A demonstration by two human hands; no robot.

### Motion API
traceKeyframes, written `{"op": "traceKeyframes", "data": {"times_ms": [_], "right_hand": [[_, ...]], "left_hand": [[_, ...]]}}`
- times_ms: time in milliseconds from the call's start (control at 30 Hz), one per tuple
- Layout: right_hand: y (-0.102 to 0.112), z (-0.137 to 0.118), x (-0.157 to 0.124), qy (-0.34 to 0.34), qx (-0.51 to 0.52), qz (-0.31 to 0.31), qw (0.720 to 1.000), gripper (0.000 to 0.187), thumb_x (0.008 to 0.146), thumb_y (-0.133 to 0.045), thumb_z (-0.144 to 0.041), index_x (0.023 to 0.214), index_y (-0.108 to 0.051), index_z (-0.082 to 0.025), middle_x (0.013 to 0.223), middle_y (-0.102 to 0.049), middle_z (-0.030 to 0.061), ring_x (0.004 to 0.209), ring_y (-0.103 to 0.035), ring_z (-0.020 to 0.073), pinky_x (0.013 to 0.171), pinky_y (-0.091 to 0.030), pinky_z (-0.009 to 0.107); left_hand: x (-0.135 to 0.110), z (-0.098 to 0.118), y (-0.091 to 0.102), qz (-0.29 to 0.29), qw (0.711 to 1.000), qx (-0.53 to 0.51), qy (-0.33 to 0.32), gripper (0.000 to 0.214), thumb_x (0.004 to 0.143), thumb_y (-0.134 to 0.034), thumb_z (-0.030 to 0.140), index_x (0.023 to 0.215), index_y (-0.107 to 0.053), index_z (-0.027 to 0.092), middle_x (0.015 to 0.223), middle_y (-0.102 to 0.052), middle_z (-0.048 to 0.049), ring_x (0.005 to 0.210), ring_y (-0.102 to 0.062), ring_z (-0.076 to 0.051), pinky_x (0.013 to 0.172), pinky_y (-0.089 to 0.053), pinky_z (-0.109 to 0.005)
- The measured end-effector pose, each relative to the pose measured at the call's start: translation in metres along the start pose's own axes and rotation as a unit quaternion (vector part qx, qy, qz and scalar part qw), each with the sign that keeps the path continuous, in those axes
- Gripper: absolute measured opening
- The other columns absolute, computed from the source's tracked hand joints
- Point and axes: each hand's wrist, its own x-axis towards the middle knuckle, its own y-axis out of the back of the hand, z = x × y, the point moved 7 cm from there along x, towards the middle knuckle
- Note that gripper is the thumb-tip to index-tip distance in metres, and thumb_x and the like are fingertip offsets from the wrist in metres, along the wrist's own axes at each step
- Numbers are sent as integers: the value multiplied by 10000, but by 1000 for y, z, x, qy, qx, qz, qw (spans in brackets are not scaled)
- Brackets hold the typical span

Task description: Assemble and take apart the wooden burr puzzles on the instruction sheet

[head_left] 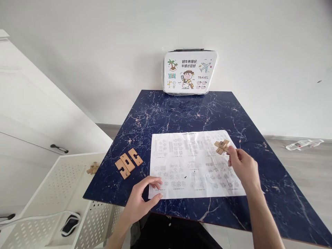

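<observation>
In my right hand (242,166) is a small wooden interlocking puzzle (221,146), a cross-shaped block of light wood with a dark mark on its face. I pinch it by one end over the right part of a printed instruction sheet (181,162). My left hand (144,197) rests at the sheet's lower left corner, thumb and fingers apart, holding nothing. To the left of the sheet lie three flat wooden pieces with cut-out slots and dark numbers: an upper one (136,157), a middle one (126,162) and a lower one (121,169).
A white case with cartoon prints (190,72) leans on the wall at the back of the blue marbled table (176,114). Left and lower stands a cream perforated rack (38,193) with another wooden puzzle (92,168) on it. A clear plastic bottle (303,144) lies on the floor at right.
</observation>
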Motion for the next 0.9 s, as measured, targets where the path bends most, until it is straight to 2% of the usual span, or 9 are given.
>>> {"op": "traceKeyframes", "data": {"times_ms": [200, 433, 500, 533, 667, 733, 867, 900], "right_hand": [[1, 26, 20, -57, -30, -2, 998, 571, 990, -486, -664, 670, -671, -229, 629, -744, 105, 638, -675, 289, 666, -427, 375], [3, 47, 12, -75, -20, -24, 997, 619, 1021, -424, -694, 756, -733, -228, 692, -775, 93, 666, -721, 299, 698, -488, 380], [0, 42, -2, -49, -13, -46, 998, 581, 994, -482, -701, 754, -720, -229, 663, -755, 84, 613, -699, 280, 658, -486, 366], [-5, 37, -12, -31, 6, -77, 997, 558, 976, -516, -707, 761, -711, -230, 649, -741, 72, 582, -680, 262, 630, -483, 354], [-37, -4, -67, 60, 130, -199, 970, 524, 1002, -529, -713, 819, -654, -239, 667, -686, 28, 603, -643, 216, 609, -503, 307], [-53, -21, -93, 86, 144, -230, 959, 501, 1043, -510, -675, 832, -638, -240, 667, -661, 9, 590, -616, 195, 597, -488, 289], [-77, -35, -125, 122, 135, -220, 958, 487, 1082, -479, -637, 844, -631, -240, 648, -619, -5, 556, -580, 181, 545, -446, 273], [-78, -35, -128, 130, 121, -196, 964, 476, 1086, -478, -629, 865, -641, -241, 654, -617, -6, 549, -563, 180, 539, -434, 274]], "left_hand": [[-1, 0, -1, -1, 1000, 18, -3, 232, 977, -689, 277, 1204, -728, 253, 1046, -777, -60, 954, -722, -231, 918, -593, -369], [-2, -2, -3, -10, 1000, 22, 9, 199, 1012, -673, 310, 1196, -728, 261, 1053, -778, -56, 980, -724, -227, 926, -590, -350], [-1, -2, -4, -8, 1000, 21, 8, 183, 1016, -664, 301, 1183, -731, 265, 1051, -777, -53, 977, -724, -224, 929, -585, -347], [0, -2, -4, -7, 1000, 21, 5, 179, 1018, -658, 296, 1178, -733, 265, 1048, -777, -52, 971, -724, -223, 924, -585, -346], [1, -1, -3, -3, 1000, 21, -2, 189, 1019, -651, 287, 1186, -735, 259, 1046, -782, -56, 956, -727, -224, 906, -589, -342], [2, -1, -3, -3, 1000, 23, -2, 184, 1022, -651, 283, 1184, -734, 261, 1044, -784, -51, 954, -729, -221, 905, -592, -339], [0, 1, -4, 3, 1000, 28, -4, 152, 1036, -636, 278, 1150, -736, 263, 1033, -785, -43, 956, -738, -217, 904, -599, -335], [-1, 2, -4, 7, 999, 31, -6, 141, 1043, -630, 280, 1135, -735, 262, 1029, -785, -43, 957, -741, -217, 901, -601, -335]]}}
